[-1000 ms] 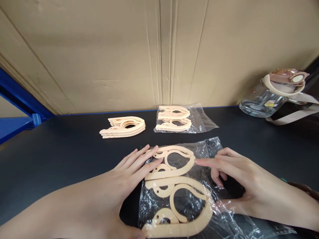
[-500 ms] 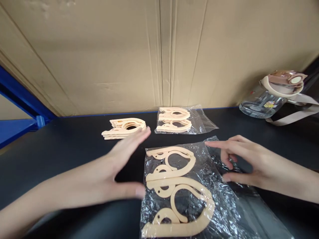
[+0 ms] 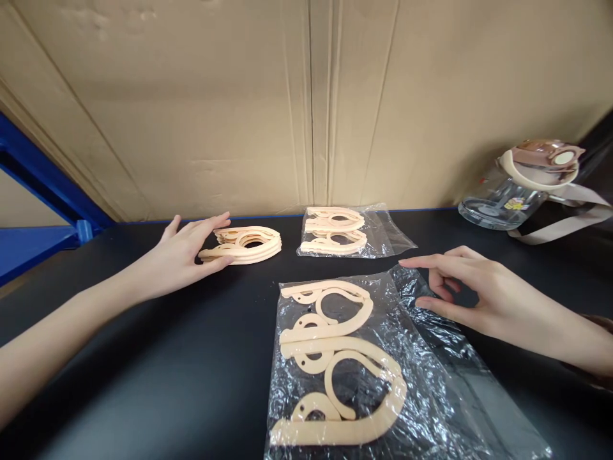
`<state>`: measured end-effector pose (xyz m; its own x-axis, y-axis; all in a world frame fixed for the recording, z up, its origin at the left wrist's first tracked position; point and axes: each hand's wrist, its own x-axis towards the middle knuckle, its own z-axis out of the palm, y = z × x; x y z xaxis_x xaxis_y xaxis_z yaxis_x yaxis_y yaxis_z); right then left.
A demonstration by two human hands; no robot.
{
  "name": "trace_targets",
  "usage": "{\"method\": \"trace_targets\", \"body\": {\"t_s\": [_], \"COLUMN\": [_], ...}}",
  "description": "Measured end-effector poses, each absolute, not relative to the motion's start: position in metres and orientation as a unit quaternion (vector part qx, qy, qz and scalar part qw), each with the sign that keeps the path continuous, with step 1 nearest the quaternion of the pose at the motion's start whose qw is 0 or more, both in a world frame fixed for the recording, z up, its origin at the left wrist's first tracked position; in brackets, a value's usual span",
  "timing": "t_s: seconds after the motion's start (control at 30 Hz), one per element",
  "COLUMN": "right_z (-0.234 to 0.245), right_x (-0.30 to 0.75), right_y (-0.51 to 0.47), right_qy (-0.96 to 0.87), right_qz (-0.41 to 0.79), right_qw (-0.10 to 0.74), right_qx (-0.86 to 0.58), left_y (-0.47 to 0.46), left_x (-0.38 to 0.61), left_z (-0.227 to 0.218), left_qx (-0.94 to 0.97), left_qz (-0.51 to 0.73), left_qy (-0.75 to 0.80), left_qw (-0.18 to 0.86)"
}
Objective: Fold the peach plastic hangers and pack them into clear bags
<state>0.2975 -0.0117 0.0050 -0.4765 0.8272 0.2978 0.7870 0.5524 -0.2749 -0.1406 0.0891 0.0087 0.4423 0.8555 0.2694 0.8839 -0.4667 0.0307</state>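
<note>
A clear plastic bag [image 3: 431, 383] lies on the black table [image 3: 143, 358] in front of me, holding two cream plastic folding hangers [image 3: 335, 345]. My right hand [image 3: 460, 287] hovers at the bag's far right corner, fingers apart, thumb and forefinger just above the plastic. My left hand [image 3: 184, 255] has reached to the far left and rests its fingers and thumb on the left end of a loose stack of cream hangers [image 3: 249, 245]. I cannot tell whether it grips the stack.
A second bagged pair of hangers [image 3: 345, 231] lies at the back centre. A clear water bottle with a brown lid and strap [image 3: 522, 185] lies at the back right. A cardboard wall [image 3: 306, 102] stands behind. A blue rack beam [image 3: 33, 191] runs at the left.
My left hand left the near bag and moved back-left onto the loose hanger stack. My right hand lifted off the bag and shifted slightly to the right.
</note>
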Motion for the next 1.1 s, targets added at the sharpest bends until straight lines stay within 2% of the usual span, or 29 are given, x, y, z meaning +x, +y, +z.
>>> {"method": "trace_targets", "body": {"t_s": [0.3,0.67,0.93,1.1], "right_z": [0.009,0.017,0.028,0.027], "right_x": [0.296,0.273,0.235,0.222], "right_y": [-0.014,-0.031,-0.045,-0.04], "right_qy": [-0.858,-0.848,-0.913,-0.916], "right_qz": [0.045,-0.027,-0.021,-0.015], "right_qw": [0.214,0.301,0.214,0.211], "right_qx": [-0.466,-0.435,-0.346,-0.339], "left_y": [0.091,0.041,-0.019,-0.023], "left_x": [-0.139,-0.087,-0.035,-0.033], "left_z": [0.008,0.024,0.007,0.006], "left_qx": [-0.842,-0.843,-0.88,-0.896], "left_qz": [-0.148,-0.267,-0.277,-0.262], "left_qy": [-0.517,-0.465,-0.386,-0.359], "left_qw": [0.046,0.043,-0.011,0.006]}}
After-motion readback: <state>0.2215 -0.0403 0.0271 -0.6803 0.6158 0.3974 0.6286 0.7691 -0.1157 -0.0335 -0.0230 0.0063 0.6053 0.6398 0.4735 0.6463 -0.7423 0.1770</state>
